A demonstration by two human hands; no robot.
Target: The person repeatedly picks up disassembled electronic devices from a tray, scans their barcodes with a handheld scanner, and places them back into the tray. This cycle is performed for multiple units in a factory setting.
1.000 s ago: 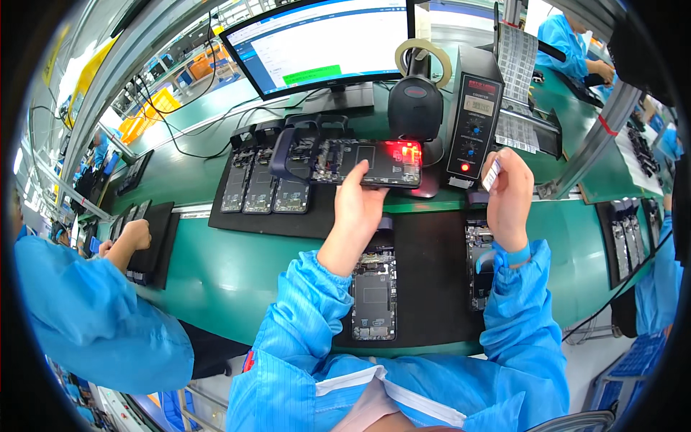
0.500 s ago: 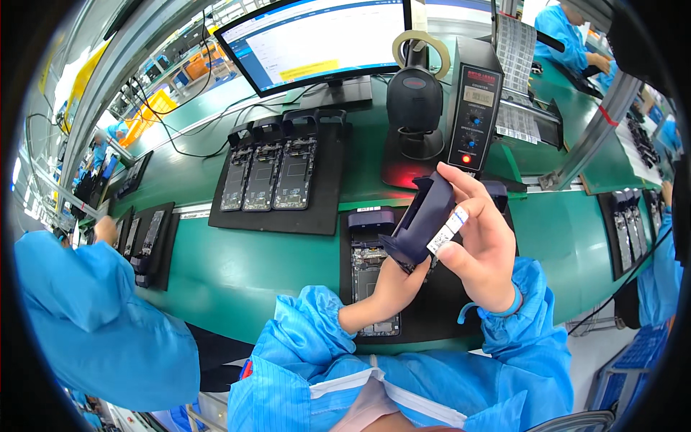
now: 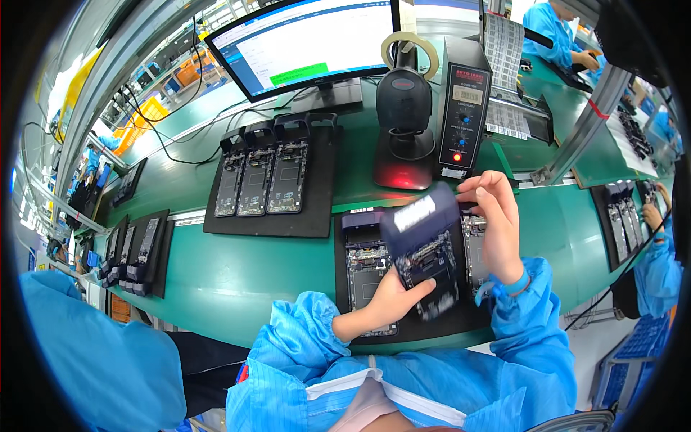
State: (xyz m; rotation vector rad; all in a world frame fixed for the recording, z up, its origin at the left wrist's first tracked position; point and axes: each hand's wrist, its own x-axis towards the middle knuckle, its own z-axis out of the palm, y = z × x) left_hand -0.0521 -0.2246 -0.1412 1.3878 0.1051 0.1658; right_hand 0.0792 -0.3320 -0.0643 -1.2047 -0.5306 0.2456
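My left hand (image 3: 394,297) grips the lower part of a handheld device (image 3: 426,252), its thumb over the exposed circuit board. The device is tilted and slightly blurred; its dark purple-blue top housing carries a white label (image 3: 415,212). My right hand (image 3: 499,230) is beside the housing's upper right corner, fingers bent and somewhat apart, with nothing visible in them. Whether its fingertips touch the housing I cannot tell. Under my hands lies a black mat (image 3: 425,333). On it rest a second open device (image 3: 366,270) at left and another (image 3: 475,248) at right, partly hidden.
A barcode scanner on a stand (image 3: 404,108) bears a tape roll (image 3: 432,54). Beside it are a counter box (image 3: 464,101) and a label dispenser (image 3: 518,111). A monitor (image 3: 302,47) stands behind a black tray (image 3: 317,194) of three devices. Co-workers sit on both sides.
The device has turned from edge-on to face up, showing its circuit board and label. My right hand has come off the label to the housing's corner. The screen's yellow bar is now green.
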